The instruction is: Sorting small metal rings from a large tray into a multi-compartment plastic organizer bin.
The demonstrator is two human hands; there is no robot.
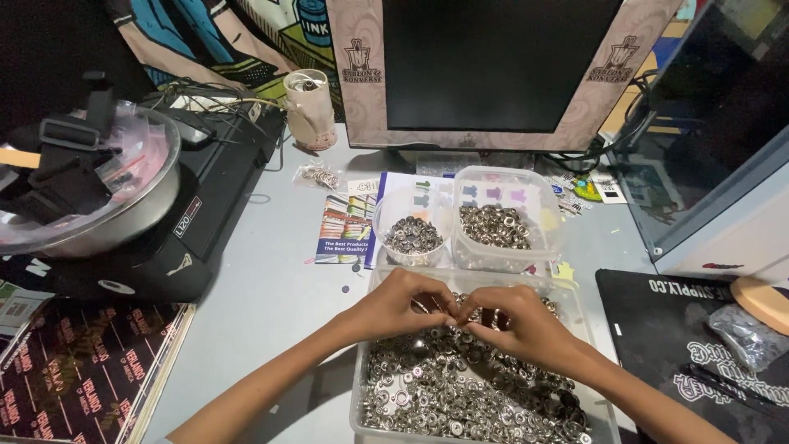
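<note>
A grey table [271, 296] carries a monitor [493, 74], three clear tubs [567, 304] of metal rings, a brochure [345, 230], a black mat [657, 329], and what looks like a press [164, 230].

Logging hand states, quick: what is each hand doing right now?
Left hand: fingers pinched on a small metal ring over the clear tray.
Right hand: pinched at the same ring, fingertips meeting the left.

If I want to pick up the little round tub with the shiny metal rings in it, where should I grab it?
Probably best to hold the little round tub by its clear wall, coming from its left side. It stands upright and open on top, so gripping the wall keeps the rings in. The square tub crowds its right side, and the left hand and right hand are busy just in front, over the big tray.
</note>
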